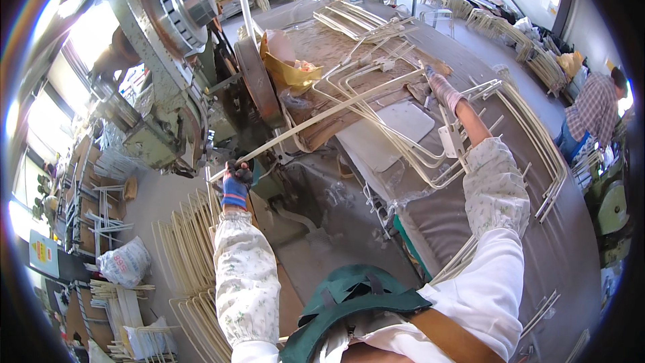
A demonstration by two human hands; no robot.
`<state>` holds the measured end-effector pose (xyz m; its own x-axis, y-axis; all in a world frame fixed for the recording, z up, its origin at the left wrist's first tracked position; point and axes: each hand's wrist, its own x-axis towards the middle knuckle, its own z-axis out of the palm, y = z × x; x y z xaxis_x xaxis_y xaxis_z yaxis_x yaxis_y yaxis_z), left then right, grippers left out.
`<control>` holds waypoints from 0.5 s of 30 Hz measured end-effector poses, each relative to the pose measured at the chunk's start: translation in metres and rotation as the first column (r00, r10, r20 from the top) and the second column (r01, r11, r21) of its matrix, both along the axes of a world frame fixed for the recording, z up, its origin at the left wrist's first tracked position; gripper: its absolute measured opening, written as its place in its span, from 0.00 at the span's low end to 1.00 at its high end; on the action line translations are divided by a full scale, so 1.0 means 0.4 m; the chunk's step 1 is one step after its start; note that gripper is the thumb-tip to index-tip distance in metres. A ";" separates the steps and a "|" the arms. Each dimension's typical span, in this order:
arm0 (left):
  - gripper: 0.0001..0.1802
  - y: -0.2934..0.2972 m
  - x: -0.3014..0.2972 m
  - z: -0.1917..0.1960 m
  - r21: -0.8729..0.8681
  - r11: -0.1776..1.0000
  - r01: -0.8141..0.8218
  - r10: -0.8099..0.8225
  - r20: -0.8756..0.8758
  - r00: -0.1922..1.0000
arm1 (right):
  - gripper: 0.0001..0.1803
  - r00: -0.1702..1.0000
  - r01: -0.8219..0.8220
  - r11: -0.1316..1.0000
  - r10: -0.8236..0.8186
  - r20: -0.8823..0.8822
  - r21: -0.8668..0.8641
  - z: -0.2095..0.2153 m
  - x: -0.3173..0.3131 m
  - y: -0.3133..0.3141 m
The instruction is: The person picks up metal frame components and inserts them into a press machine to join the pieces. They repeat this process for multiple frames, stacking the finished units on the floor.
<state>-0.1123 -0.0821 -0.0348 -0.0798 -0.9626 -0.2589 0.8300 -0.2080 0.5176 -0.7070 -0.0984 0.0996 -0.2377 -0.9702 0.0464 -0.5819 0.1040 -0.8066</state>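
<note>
A long cream metal tube point(336, 109) runs slantwise from the machine up to the worktable. My left hand point(236, 185), in a blue glove with dark fingers, is closed around its lower end, close beside the green-grey press machine point(171, 138). At the tube's far end, my right hand point(445, 89), in a pinkish striped glove, has its fingers closed on it. Under and beside the tube, several bent cream wire frames point(396, 138) lie on the table. A frame with a small flat plate point(451, 141) lies below my right wrist.
Stacked cream frames point(191, 242) stand left of my left forearm. More bent tubes point(537, 141) lie on the grey-covered table point(571, 249). A yellow bag point(289, 70) sits beside the machine's wheel point(259, 84). Another person point(594, 107) is at the far right.
</note>
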 end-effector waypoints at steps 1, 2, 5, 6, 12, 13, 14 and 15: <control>0.16 -0.008 -0.019 -0.001 0.020 1.000 0.009 -0.009 0.024 1.000 | 0.20 0.905 0.022 0.995 -0.060 -0.421 -0.095 -0.043 -0.045 -0.034; 0.16 -0.025 -0.051 -0.004 0.042 0.999 0.021 -0.023 0.047 0.999 | 0.17 0.639 0.003 0.982 -0.146 -0.756 -0.187 -0.092 -0.102 -0.066; 0.16 -0.010 -0.077 0.003 -0.026 0.999 -0.039 0.040 0.029 0.999 | 0.14 0.463 -0.074 0.937 -0.272 -0.844 -0.342 -0.151 -0.079 -0.098; 0.16 -0.002 -0.038 -0.008 -0.132 0.989 0.070 -0.064 0.048 0.997 | 0.14 0.469 -0.069 0.966 -0.189 -0.862 -0.250 -0.131 -0.049 -0.107; 0.20 0.151 -0.072 0.109 0.067 0.998 0.020 -0.059 0.640 0.766 | 0.19 0.740 0.106 0.989 -0.005 -0.673 0.108 -0.213 -0.128 -0.197; 0.14 0.219 -0.013 0.101 -0.061 0.997 -0.051 0.079 0.715 0.695 | 0.22 0.806 0.050 0.999 -0.030 -0.591 0.016 -0.233 -0.168 -0.249; 0.12 0.259 0.024 0.048 -0.351 0.928 -0.128 0.367 0.797 0.480 | 0.25 0.855 0.042 0.997 -0.071 -0.513 -0.069 -0.266 -0.272 -0.277; 0.11 0.368 0.037 0.096 -0.412 0.868 -0.277 0.474 0.854 0.215 | 0.23 0.923 -0.013 1.000 0.001 -0.385 -0.028 -0.291 -0.265 -0.273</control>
<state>-0.0974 0.0649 0.0035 0.4918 -0.8352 0.2462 -0.2483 0.1365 0.9590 -0.8132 -0.2075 -0.0169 -0.1886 -0.9687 0.1614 -0.8490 0.0782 -0.5226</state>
